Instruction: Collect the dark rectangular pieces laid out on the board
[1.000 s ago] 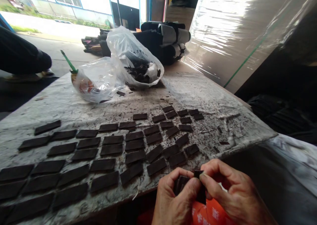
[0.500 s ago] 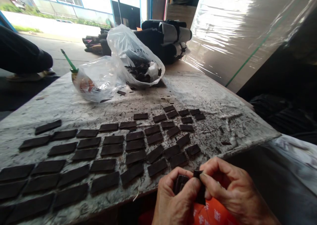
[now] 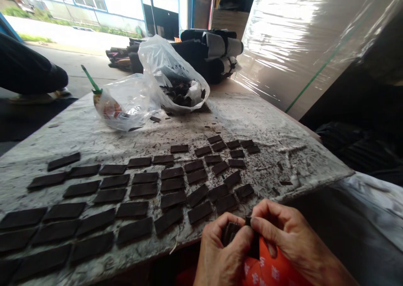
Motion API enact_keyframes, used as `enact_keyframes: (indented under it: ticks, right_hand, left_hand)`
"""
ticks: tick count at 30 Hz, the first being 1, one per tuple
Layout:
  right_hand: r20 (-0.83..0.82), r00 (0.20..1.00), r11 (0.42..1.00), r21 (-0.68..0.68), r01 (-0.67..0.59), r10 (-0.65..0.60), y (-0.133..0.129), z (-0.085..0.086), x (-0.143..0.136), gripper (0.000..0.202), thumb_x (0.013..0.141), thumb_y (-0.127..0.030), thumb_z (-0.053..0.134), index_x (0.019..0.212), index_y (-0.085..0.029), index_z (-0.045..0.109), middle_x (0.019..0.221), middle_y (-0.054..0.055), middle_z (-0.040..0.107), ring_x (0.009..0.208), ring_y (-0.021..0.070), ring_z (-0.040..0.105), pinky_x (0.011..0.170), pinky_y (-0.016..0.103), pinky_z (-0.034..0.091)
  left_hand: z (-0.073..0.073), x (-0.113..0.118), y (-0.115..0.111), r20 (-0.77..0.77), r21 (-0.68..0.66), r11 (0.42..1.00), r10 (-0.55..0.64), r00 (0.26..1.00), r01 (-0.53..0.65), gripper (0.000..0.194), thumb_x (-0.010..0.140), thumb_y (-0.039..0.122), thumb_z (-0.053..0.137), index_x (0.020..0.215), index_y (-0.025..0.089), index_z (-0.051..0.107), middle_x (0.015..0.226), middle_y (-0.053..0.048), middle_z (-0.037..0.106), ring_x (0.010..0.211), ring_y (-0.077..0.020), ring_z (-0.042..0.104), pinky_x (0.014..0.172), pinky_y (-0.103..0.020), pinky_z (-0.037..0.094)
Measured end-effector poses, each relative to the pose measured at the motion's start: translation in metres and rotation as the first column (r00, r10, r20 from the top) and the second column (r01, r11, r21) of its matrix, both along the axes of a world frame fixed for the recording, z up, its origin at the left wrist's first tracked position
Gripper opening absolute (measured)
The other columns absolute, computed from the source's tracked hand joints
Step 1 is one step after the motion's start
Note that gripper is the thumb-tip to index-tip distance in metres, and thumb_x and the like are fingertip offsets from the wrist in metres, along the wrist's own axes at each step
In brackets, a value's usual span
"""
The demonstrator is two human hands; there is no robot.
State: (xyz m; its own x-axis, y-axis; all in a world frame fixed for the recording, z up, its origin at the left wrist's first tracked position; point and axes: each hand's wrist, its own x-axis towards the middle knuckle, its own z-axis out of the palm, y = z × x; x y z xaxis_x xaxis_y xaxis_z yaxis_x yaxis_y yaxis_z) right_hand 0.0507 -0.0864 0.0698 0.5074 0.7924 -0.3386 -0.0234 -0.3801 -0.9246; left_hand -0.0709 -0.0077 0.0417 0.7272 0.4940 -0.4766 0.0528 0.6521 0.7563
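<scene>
Near the table's front edge, my left hand is closed around small dark pieces. My right hand pinches the end of a dark strip beside my left thumb. The fingertips of both hands nearly meet there. Red cloth with white characters shows below and between the hands. Several dark rectangular pieces lie flat in uneven rows on the pale, stained table cover, left of and beyond my hands.
A clear bag of dark scraps and a smaller plastic bag with a green-topped container stand farther back. Dark rolls lie behind them. A wrapped stack rises at the right. A person's dark-clothed leg is at the left.
My right hand has shifted slightly left and its fingers have moved a little on the dark strip. The view has shifted slightly; the rows look unchanged.
</scene>
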Motion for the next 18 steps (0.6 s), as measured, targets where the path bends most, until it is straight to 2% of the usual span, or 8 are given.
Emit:
enact_keyframes:
  ticks: [4, 6, 8, 10, 12, 15, 17, 18]
  right_hand:
    - [-0.030, 0.999, 0.999, -0.030, -0.035, 0.034, -0.007, 0.008, 0.007, 0.036, 0.069, -0.050, 0.072, 0.065, -0.017, 0.058, 0.042, -0.007, 0.051, 0.034, 0.0053, 0.041, 0.039, 0.017, 0.032]
    - [-0.134, 0.990, 0.997, -0.055, -0.044, 0.036, -0.013, 0.011, 0.009, 0.037, 0.065, -0.050, 0.076, 0.067, -0.017, 0.059, 0.045, -0.005, 0.054, 0.033, 0.0047, 0.041, 0.036, 0.016, 0.028]
    - [-0.196, 0.979, 0.997, -0.045, -0.058, 0.048, -0.018, 0.011, 0.006, 0.036, 0.065, -0.051, 0.075, 0.072, -0.018, 0.062, 0.056, -0.002, 0.062, 0.034, 0.0047, 0.043, 0.034, 0.016, 0.029]
    - [-0.089, 0.990, 0.994, -0.006, -0.110, 0.109, -0.019, 0.009, 0.002, 0.030, 0.073, -0.049, 0.070, 0.083, -0.021, 0.068, 0.073, 0.002, 0.068, 0.044, 0.0085, 0.053, 0.039, 0.018, 0.039]
    - [0.193, 0.959, 0.976, 0.016, -0.217, 0.210, -0.016, 0.006, 0.002, 0.021, 0.082, -0.042, 0.062, 0.091, -0.025, 0.070, 0.083, 0.003, 0.069, 0.061, 0.0145, 0.063, 0.052, 0.021, 0.049]
    - [0.651, 0.724, 0.961, -0.027, -0.277, 0.227, -0.005, -0.001, 0.016, 0.019, 0.089, -0.031, 0.050, 0.096, -0.025, 0.067, 0.083, 0.004, 0.067, 0.079, 0.0185, 0.066, 0.069, 0.025, 0.053]
    - [0.814, 0.544, 0.969, -0.088, -0.229, 0.202, 0.003, -0.008, 0.030, 0.023, 0.091, -0.026, 0.043, 0.102, -0.023, 0.064, 0.094, 0.007, 0.066, 0.087, 0.0207, 0.065, 0.077, 0.030, 0.052]
    - [0.841, 0.497, 0.968, -0.119, -0.220, 0.216, 0.008, -0.012, 0.037, 0.026, 0.091, -0.023, 0.041, 0.106, -0.022, 0.062, 0.102, 0.009, 0.065, 0.091, 0.0221, 0.064, 0.080, 0.033, 0.052]
  left_hand:
    - [-0.002, 0.001, -0.001, 0.066, -0.087, 0.996, -0.026, 0.998, 0.031, 0.034, 0.069, 0.046, 0.071, 0.073, 0.015, 0.059, 0.056, 0.000, 0.059, 0.044, -0.0082, 0.044, 0.044, -0.021, 0.031]
    - [-0.003, 0.001, -0.002, 0.106, -0.262, 0.965, 0.024, 0.994, 0.005, 0.037, 0.068, 0.050, 0.072, 0.075, 0.015, 0.061, 0.059, -0.001, 0.061, 0.041, -0.0069, 0.044, 0.042, -0.020, 0.031]
    - [-0.004, 0.002, -0.004, 0.120, -0.449, 0.893, 0.103, 0.987, -0.039, 0.043, 0.064, 0.054, 0.074, 0.079, 0.015, 0.064, 0.066, -0.003, 0.064, 0.048, -0.0093, 0.051, 0.046, -0.021, 0.038]
    - [-0.003, 0.003, -0.007, 0.118, -0.529, 0.846, 0.146, 0.982, -0.062, 0.049, 0.059, 0.059, 0.075, 0.081, 0.016, 0.066, 0.072, -0.006, 0.067, 0.059, -0.0141, 0.059, 0.054, -0.023, 0.043]
    - [-0.002, 0.003, -0.009, 0.140, -0.545, 0.838, 0.137, 0.981, -0.039, 0.055, 0.054, 0.064, 0.075, 0.079, 0.016, 0.067, 0.074, -0.008, 0.068, 0.065, -0.0186, 0.062, 0.058, -0.027, 0.046]
    - [-0.003, 0.004, -0.010, 0.153, -0.571, 0.820, 0.081, 0.985, 0.021, 0.056, 0.053, 0.063, 0.076, 0.081, 0.016, 0.067, 0.076, -0.008, 0.069, 0.066, -0.0221, 0.065, 0.058, -0.029, 0.047]
    - [-0.005, 0.004, -0.009, 0.153, -0.575, 0.817, 0.067, 0.986, 0.034, 0.053, 0.057, 0.058, 0.077, 0.085, 0.014, 0.067, 0.072, -0.006, 0.069, 0.062, -0.0199, 0.066, 0.057, -0.028, 0.047]
    - [-0.007, 0.004, -0.009, 0.158, -0.566, 0.824, 0.072, 0.985, 0.031, 0.051, 0.059, 0.056, 0.076, 0.086, 0.013, 0.067, 0.070, -0.005, 0.069, 0.060, -0.0184, 0.065, 0.057, -0.027, 0.047]
